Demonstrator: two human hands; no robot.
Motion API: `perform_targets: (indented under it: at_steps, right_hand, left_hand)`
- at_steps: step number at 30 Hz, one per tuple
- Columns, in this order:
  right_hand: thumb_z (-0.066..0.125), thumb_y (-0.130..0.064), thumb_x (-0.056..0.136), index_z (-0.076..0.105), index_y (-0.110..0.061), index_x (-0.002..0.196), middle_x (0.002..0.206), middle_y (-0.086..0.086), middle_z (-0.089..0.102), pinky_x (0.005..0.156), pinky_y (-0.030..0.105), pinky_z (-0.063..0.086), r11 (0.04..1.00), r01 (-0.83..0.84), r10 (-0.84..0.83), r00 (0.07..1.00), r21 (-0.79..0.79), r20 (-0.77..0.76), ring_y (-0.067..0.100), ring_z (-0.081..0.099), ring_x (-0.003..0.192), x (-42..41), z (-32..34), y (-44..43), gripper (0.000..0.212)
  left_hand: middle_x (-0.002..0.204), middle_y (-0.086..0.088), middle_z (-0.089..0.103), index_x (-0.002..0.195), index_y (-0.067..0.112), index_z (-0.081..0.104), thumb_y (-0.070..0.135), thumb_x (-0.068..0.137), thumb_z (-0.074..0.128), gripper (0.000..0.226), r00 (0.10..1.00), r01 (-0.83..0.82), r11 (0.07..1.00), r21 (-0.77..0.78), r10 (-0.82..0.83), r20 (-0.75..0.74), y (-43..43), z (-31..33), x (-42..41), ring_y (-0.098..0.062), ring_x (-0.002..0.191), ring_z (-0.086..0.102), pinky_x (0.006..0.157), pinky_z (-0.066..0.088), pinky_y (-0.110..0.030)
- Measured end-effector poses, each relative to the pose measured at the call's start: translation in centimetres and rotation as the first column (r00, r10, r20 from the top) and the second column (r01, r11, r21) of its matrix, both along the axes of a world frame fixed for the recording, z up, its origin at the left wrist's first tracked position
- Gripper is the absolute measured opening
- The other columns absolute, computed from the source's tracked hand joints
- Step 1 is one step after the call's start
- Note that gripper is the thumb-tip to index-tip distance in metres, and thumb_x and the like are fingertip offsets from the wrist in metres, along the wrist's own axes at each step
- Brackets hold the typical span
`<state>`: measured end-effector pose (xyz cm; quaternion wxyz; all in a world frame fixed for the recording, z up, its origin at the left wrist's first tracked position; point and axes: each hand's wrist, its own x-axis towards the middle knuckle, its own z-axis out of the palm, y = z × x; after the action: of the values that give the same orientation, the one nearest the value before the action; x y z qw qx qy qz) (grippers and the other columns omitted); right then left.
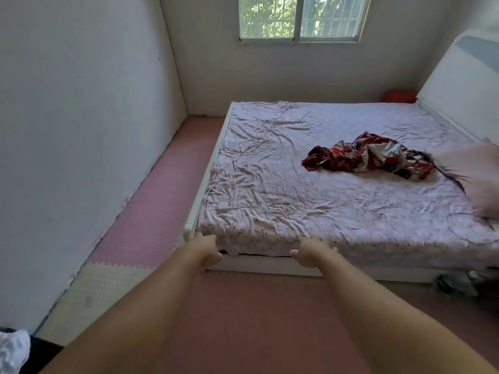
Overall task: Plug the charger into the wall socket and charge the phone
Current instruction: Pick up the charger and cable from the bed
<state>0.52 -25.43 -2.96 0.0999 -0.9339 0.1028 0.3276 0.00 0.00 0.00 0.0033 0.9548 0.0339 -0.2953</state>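
Observation:
A white charger block (223, 206) lies on the bed's pale floral sheet (324, 163) near the front left corner. Its thin white cable (286, 207) runs right and ends in a loose coil. Both my arms reach forward toward the foot of the bed. My left hand (205, 249) hovers at the bed's left corner, fingers loosely curled and empty. My right hand (313, 251) hangs in front of the sheet's front edge, fingers spread, holding nothing. No phone or wall socket shows in this view.
A crumpled red patterned cloth (370, 156) lies mid-bed, a pink pillow (472, 171) at the right with another thin cable (459, 225) beside it. The white headboard (464, 85) stands right. Pink foam mats (243, 319) cover the floor. A window (301, 17) is in the far wall.

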Motion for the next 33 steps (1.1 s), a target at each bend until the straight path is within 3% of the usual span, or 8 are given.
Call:
perform_targets:
  at_steps: [8,11,13,15,17,20,24,33]
  right_hand:
    - [0.036,-0.050,0.098,0.018,-0.018,0.153,0.163,0.015,0.007,0.115,0.061,0.014,0.999,-0.005,0.006,1.000,0.032,-0.026,0.041,0.004,0.148,3.2,-1.1,-0.4,0.066]
    - [0.037,-0.048,0.098,0.031,-0.012,0.147,0.158,0.017,0.022,0.115,0.058,0.019,1.000,-0.015,0.016,0.999,0.021,-0.049,0.043,0.016,0.144,5.8,-2.2,-0.3,0.061]
    - [0.039,-0.047,0.098,0.055,-0.007,0.120,0.124,0.021,0.051,0.101,0.052,0.032,1.000,-0.005,0.006,0.998,0.030,-0.055,0.044,0.046,0.109,7.8,-3.0,-0.2,0.048]
    - [0.040,-0.046,0.098,0.057,-0.009,0.087,0.085,0.013,0.049,0.084,0.046,0.033,1.000,0.010,-0.009,0.999,0.028,-0.048,0.029,0.040,0.068,9.7,-3.2,-0.1,0.042]
    - [0.040,-0.044,0.098,0.059,-0.005,0.107,0.107,0.014,0.058,0.094,0.047,0.040,1.000,0.002,-0.002,1.000,0.018,-0.025,0.035,0.052,0.091,11.7,-3.0,0.1,0.045]
    - [0.038,-0.042,0.100,0.050,-0.005,0.133,0.138,0.014,0.054,0.107,0.047,0.037,1.000,-0.025,0.025,1.000,-0.014,-0.004,0.033,0.050,0.123,14.7,-2.8,1.3,0.052]
    - [0.038,-0.039,0.100,0.039,-0.006,0.144,0.145,0.013,0.048,0.110,0.044,0.036,1.000,-0.023,0.023,1.000,-0.017,-0.006,0.031,0.047,0.130,18.1,-3.0,3.2,0.054]
    - [0.040,-0.038,0.099,0.040,-0.007,0.143,0.144,0.013,0.050,0.114,0.048,0.029,0.999,0.004,-0.006,0.999,-0.035,-0.048,0.030,0.046,0.129,23.5,-4.3,4.6,0.054]
  left_hand:
    - [0.154,-0.017,0.021,0.148,0.020,0.028,0.039,0.095,0.046,0.059,0.998,-0.038,0.999,-0.005,0.038,-0.053,-0.6,-1.4,3.6,-0.039,0.143,0.020,0.114,0.032,-0.048]
    - [0.153,-0.019,0.025,0.146,0.018,0.032,0.041,0.094,0.047,0.058,0.999,-0.007,1.000,-0.008,0.006,-0.049,-0.2,-2.8,6.6,-0.039,0.141,0.025,0.112,0.033,-0.050]
    - [0.155,-0.020,0.023,0.147,0.017,0.029,0.042,0.094,0.048,0.061,0.998,0.014,1.000,-0.011,-0.015,-0.059,0.2,-3.7,9.0,-0.039,0.142,0.026,0.113,0.032,-0.050]
    - [0.158,-0.020,0.021,0.150,0.018,0.025,0.042,0.094,0.048,0.065,0.997,0.037,0.999,-0.002,-0.037,-0.072,0.7,-4.4,11.6,-0.039,0.144,0.023,0.115,0.029,-0.050]
    - [0.155,-0.018,0.028,0.147,0.019,0.031,0.043,0.093,0.048,0.062,0.995,0.066,0.998,0.006,-0.066,-0.080,1.3,-5.1,14.2,-0.038,0.141,0.029,0.113,0.032,-0.049]
    - [0.147,-0.017,0.037,0.142,0.021,0.038,0.041,0.092,0.048,0.055,0.994,0.077,0.997,-0.011,-0.077,-0.083,2.2,-5.6,18.0,-0.036,0.131,0.040,0.106,0.041,-0.044]
    - [0.156,-0.019,0.019,0.147,0.022,0.028,0.034,0.093,0.045,0.058,0.989,0.075,0.996,-0.045,-0.080,-0.122,3.4,-6.5,22.3,-0.041,0.138,0.030,0.108,0.039,-0.047]
    - [0.152,-0.018,0.026,0.146,0.023,0.030,0.026,0.091,0.046,0.057,0.984,0.108,0.992,-0.059,-0.115,-0.136,5.3,-8.5,29.0,-0.040,0.139,0.027,0.109,0.035,-0.052]
